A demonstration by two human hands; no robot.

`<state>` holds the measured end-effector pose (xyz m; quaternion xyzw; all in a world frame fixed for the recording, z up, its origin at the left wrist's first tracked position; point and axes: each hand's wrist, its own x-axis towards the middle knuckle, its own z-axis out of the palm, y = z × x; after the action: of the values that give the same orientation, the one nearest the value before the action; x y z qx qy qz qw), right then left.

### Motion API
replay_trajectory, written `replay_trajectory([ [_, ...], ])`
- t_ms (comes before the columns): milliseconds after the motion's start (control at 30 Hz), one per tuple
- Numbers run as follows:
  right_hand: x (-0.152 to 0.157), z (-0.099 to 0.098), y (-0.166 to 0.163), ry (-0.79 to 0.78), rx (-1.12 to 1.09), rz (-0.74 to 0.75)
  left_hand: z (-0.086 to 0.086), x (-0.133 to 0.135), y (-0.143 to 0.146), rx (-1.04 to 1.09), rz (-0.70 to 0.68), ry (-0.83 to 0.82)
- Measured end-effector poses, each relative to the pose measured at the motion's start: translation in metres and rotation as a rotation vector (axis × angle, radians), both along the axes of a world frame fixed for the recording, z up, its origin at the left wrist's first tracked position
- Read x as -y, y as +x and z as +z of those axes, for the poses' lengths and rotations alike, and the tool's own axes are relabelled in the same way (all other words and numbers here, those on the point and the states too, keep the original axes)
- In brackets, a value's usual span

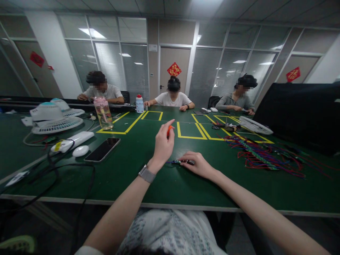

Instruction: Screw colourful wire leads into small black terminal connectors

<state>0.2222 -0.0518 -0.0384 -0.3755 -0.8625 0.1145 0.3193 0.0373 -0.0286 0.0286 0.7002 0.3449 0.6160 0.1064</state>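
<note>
My left hand (163,143), with a watch (147,174) on its wrist, is raised over the green table (148,187). Its thumb and fingers are closed around a small orange object (169,131); only a bit shows, so its kind is unclear. Low on the tabletop, my right hand (199,165) has its fingers closed on a small green circuit board (175,162) with a dark part under the fingers. A thin wire leaves the board's left end. The orange object is above the board and apart from it.
At right lies a bundle of wired circuit boards (260,156), near a white fan (255,125) and a black screen (300,117). To the left are a phone (103,149), a white mouse (80,151), a bottle (103,115) and cables. Several people sit opposite.
</note>
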Motion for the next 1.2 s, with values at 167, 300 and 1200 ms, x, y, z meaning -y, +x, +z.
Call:
replay_trajectory([
  [167, -0.001, 0.000, -0.001, 0.025, 0.007, 0.003, 0.001, -0.009, -0.023, -0.418, -0.071, -0.370],
  [300, -0.004, -0.001, -0.002, 0.046, -0.007, -0.001, -0.010, -0.017, -0.030, -0.731, -0.325, -0.505],
  [1200, -0.003, 0.003, -0.008, 0.188, -0.027, 0.056, -0.018, -0.004, -0.020, -1.073, -0.161, -0.339],
])
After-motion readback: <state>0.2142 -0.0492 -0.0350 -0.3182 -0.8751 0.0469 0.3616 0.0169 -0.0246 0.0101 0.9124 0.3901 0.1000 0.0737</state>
